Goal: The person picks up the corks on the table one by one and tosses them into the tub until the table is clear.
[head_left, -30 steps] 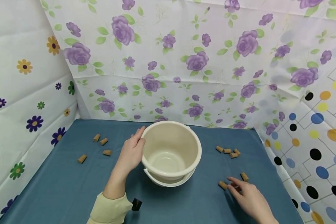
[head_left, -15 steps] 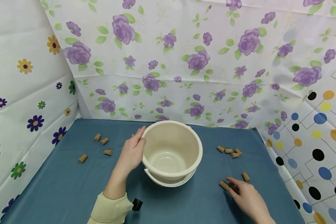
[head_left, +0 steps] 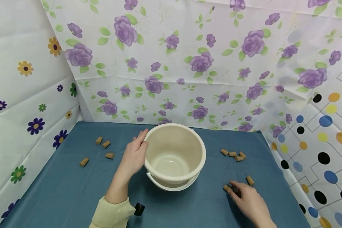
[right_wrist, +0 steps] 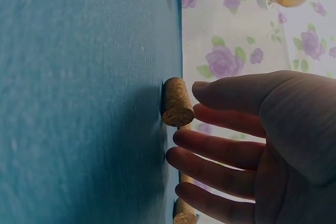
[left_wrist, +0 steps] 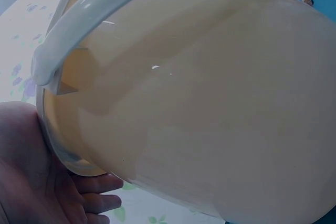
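Observation:
A cream plastic bucket point(head_left: 175, 148) stands upright on the blue cloth, its handle point(head_left: 172, 186) lowered at the front. My left hand point(head_left: 134, 155) rests against the left of its rim; in the left wrist view its fingers point(left_wrist: 100, 203) extend fairly straight beside the rim. On the right, my right hand point(head_left: 249, 201) is low over the cloth beside a cork point(head_left: 227, 188). Its fingers are spread and loosely bent. In the right wrist view, the thumb is close to that cork point(right_wrist: 177, 103), with a small gap between them. The hand partly covers the cork in the head view.
Another cork point(head_left: 250, 180) lies just beyond my right hand. Farther back on the right sits a cluster of several corks point(head_left: 232, 154). Several more corks point(head_left: 106, 144) are scattered on the left. A flowered sheet point(head_left: 171, 63) hangs behind the blue cloth point(head_left: 74, 190).
My right hand has shifted slightly left, covering more of the nearest cork. The left hand and the bucket stay in place.

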Tool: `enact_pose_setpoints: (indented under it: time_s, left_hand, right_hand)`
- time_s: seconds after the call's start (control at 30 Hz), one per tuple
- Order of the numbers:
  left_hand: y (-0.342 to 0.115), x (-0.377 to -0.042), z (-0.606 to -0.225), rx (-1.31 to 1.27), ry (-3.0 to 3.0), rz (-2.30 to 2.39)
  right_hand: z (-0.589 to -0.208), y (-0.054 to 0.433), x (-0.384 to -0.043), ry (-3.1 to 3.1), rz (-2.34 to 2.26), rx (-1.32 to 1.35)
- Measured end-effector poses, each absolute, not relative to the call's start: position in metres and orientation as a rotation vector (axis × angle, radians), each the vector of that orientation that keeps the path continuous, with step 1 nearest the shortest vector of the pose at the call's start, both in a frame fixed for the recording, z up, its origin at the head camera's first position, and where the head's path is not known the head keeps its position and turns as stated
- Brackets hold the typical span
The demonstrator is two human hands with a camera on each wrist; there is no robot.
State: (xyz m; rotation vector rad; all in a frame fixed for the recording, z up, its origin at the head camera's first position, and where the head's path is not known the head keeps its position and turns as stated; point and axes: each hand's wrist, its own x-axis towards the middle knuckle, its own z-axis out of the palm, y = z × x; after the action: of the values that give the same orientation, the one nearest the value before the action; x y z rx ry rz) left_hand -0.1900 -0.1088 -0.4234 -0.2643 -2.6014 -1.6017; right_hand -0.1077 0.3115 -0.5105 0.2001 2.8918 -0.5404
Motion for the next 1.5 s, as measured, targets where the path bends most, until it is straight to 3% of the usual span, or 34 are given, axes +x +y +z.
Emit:
enact_pose_setpoints:
  time_s: [1.5]
  left_hand:
    - [-0.1092,-0.1919,-0.4256,-0.295,-2.577,-1.606]
  right_hand:
    - [-0.5149,0.3136,-0.11,2.94,-0.494,0.19]
